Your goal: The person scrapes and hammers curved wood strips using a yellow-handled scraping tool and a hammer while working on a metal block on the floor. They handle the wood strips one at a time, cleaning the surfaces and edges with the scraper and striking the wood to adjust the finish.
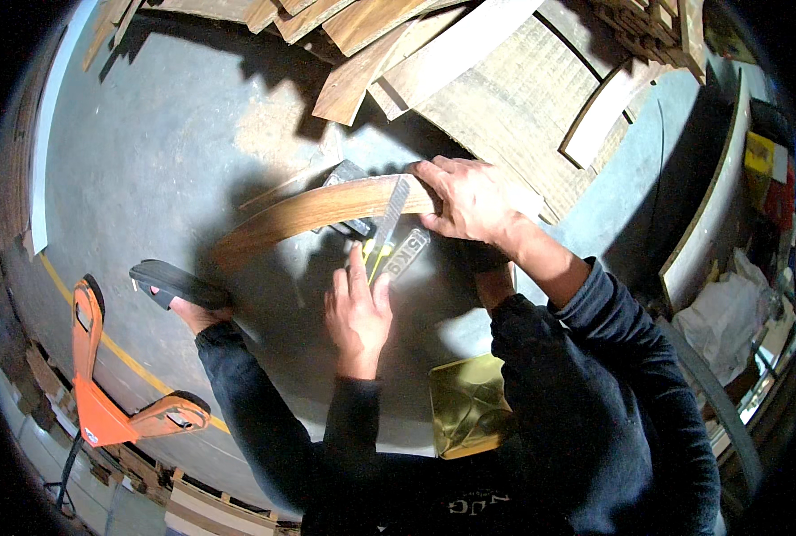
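My right hand [474, 198] is closed around the right end of a curved wooden piece [326, 211]. This piece arcs leftward and down toward my foot. A flat grey file [392, 207] with a yellow and black handle lies slantwise across its face. My left hand [358, 308] holds the file's handle, with the index finger stretched along it. Behind the wood sits a dark metal block [348, 171], partly covered by it. A grey metal weight [408, 253] with raised markings is just right of the file's handle.
Curved wooden pieces [362, 62] are stacked beyond my hands, with wide boards [496, 98] beside them. A gold-coloured square tin [471, 406] stands by my right leg. An orange pallet jack [103, 411] is at lower left. A crumpled plastic bag [724, 308] lies at right.
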